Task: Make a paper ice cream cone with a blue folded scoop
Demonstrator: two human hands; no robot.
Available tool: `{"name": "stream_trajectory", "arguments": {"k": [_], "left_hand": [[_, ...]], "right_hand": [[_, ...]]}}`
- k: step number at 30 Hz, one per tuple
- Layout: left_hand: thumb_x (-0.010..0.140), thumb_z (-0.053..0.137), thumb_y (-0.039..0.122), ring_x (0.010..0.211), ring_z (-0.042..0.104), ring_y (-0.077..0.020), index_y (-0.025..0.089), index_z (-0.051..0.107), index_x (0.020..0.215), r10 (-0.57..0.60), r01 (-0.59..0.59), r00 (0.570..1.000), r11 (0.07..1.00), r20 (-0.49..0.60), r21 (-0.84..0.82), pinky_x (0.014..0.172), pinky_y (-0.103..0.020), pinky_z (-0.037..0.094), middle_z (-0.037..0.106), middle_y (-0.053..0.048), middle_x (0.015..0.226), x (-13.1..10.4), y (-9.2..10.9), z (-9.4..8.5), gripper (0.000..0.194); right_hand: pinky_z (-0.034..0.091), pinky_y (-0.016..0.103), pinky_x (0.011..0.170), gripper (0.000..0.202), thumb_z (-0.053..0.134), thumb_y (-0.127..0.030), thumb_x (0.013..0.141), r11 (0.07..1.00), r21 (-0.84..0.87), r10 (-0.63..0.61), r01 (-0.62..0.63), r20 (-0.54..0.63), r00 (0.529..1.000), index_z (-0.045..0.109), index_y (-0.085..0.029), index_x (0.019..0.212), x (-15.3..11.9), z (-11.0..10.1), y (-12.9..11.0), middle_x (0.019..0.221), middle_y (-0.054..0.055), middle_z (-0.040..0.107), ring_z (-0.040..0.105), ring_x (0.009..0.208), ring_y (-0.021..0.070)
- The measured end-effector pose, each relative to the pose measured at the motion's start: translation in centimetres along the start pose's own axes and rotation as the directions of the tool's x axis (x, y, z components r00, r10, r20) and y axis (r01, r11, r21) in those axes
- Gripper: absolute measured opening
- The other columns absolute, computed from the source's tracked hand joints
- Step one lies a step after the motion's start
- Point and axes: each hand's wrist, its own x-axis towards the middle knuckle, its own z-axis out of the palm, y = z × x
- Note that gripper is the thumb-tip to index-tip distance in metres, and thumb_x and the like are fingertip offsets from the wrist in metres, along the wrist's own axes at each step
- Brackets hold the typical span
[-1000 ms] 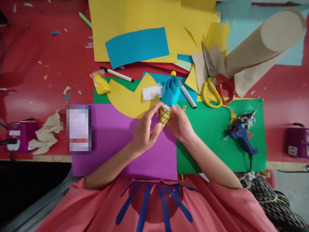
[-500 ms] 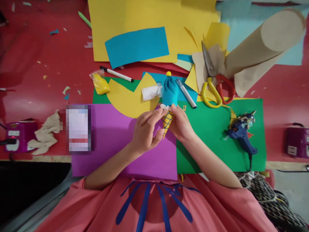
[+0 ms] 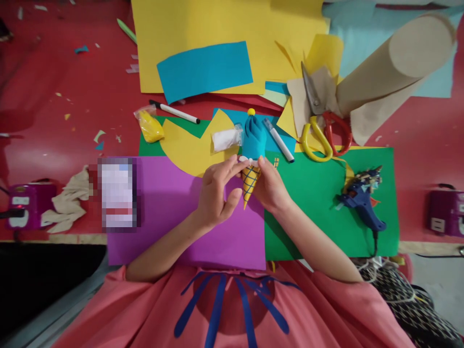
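A craft ice cream cone (image 3: 250, 181) hangs upright before me, its yellow cone crossed with dark blue lines. Above it sit a wavy white trim (image 3: 248, 161), a swirled blue top (image 3: 254, 138) and a small yellow ball (image 3: 251, 112) at the tip. My right hand (image 3: 274, 188) grips the cone from the right, thumb at the trim; its other fingers are mostly hidden behind. From the left, my left hand (image 3: 219, 191) lays its outstretched fingertips on the white trim, with the thumb held apart from the cone.
Purple (image 3: 163, 208) and green (image 3: 308, 212) sheets lie beneath my hands. A glue gun (image 3: 366, 200) and scissors (image 3: 319, 123) are at right, near a beige roll (image 3: 395, 63). Markers (image 3: 279, 140), a yellow bag (image 3: 149, 126) and a white packet (image 3: 226, 139) lie beyond. A blurred phone (image 3: 118, 193) is left.
My left thumb has moved left, away from the cone, and the left fingers have straightened along the trim. More of the cone's pattern shows. The right hand keeps its grip.
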Motion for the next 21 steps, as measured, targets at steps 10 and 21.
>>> {"name": "stream_trajectory", "arguments": {"k": [10, 21], "left_hand": [[0.096, 0.040, 0.041, 0.113, 0.063, -0.0243, 0.021, 0.025, 0.148, 0.083, -0.077, 0.996, 0.980, -0.026, 0.184, 0.097, -0.044, 0.044, 0.069, -0.010, 0.119, -0.39, -0.13, -0.47, 0.058], [0.097, 0.039, 0.040, 0.118, 0.061, -0.0233, 0.019, 0.023, 0.148, 0.141, -0.136, 0.990, 0.960, -0.006, 0.244, 0.096, -0.041, 0.043, 0.068, -0.011, 0.124, 0.05, -0.53, -0.61, 0.058]], "right_hand": [[0.047, 0.042, 0.101, 0.023, 0.059, -0.044, 0.080, 1.000, -0.012, -0.006, 0.007, 0.009, 1.000, 0.059, -0.025, 0.094, 0.03, -0.02, 0.08, 0.104, 0.001, 0.072, 0.059, 0.118, 0.0233], [0.045, 0.045, 0.105, 0.034, 0.062, -0.050, 0.079, 0.998, -0.023, -0.056, 0.056, 0.017, 0.998, 0.054, -0.027, 0.103, -0.10, 0.19, 0.10, 0.113, 0.002, 0.069, 0.055, 0.124, 0.0225]]}}
